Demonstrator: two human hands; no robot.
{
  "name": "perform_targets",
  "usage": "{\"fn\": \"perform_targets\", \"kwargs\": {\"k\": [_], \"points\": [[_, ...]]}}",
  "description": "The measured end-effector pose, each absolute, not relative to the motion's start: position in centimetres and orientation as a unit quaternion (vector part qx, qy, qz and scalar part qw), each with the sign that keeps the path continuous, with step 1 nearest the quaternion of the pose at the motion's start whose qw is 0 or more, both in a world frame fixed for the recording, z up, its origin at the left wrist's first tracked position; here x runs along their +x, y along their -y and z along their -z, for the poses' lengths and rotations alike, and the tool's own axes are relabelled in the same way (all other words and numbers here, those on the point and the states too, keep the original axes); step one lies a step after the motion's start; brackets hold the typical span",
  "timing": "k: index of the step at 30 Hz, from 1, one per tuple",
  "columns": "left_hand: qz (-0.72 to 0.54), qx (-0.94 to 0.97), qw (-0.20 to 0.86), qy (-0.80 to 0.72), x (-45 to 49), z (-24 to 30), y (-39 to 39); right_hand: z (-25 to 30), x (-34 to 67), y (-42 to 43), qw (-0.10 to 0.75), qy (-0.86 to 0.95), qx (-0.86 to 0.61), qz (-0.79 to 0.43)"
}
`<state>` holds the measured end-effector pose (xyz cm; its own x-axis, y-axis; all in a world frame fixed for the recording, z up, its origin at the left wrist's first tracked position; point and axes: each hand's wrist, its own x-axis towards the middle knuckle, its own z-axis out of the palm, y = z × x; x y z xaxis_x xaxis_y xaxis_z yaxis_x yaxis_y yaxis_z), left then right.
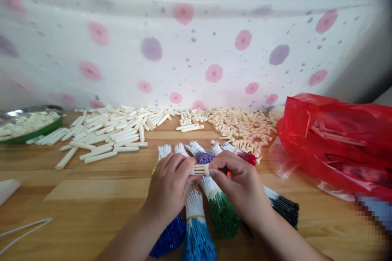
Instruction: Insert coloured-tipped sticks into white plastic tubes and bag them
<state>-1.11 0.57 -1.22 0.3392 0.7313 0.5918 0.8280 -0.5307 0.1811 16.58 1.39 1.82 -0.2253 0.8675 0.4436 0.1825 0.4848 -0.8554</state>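
Between my two hands is a short cream slotted pen barrel piece [200, 170], lying sideways with long slits along it. My left hand [171, 177] grips its left end with fingers closed. The thumb and fingertips of my right hand [237, 183] pinch its right end. Under and around the hands lie bundles of thin white pen refills with coloured ends: dark blue [170, 234], light blue [199, 234], green [223, 214], black [283, 208], purple [203, 157] and red [248, 157]. A bit of orange shows by my right fingers; its source is mostly hidden.
Many smooth white pen barrels [107, 130] are heaped at the back left, beside a green-rimmed metal bowl [45, 128]. Slotted cream pieces [241, 122] are piled at the back right. A red plastic bag [330, 138] lies right; a flower-patterned sheet [183, 57] hangs behind.
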Motion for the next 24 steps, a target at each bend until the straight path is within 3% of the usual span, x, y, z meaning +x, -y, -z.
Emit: {"fn": "perform_targets", "kwargs": {"k": [13,20,22,24], "points": [[0.322,-0.802,0.098,0.494,-0.8,0.8,-0.2,-1.5,17.0,-1.5,0.471,0.652,-0.324,-0.498],[0.36,-0.757,-0.099,0.537,-2.1,0.4,-1.3,-1.3,18.2,-2.1,0.531,0.649,-0.346,-0.421],[0.357,-0.718,-0.165,0.575,-2.8,-0.1,-1.6,-1.4,17.8,-1.3,0.471,0.72,-0.338,-0.381],[0.348,-0.692,-0.198,0.601,-3.3,-0.7,-1.7,-1.4,16.8,-0.1,0.337,0.824,-0.302,-0.34]]}}
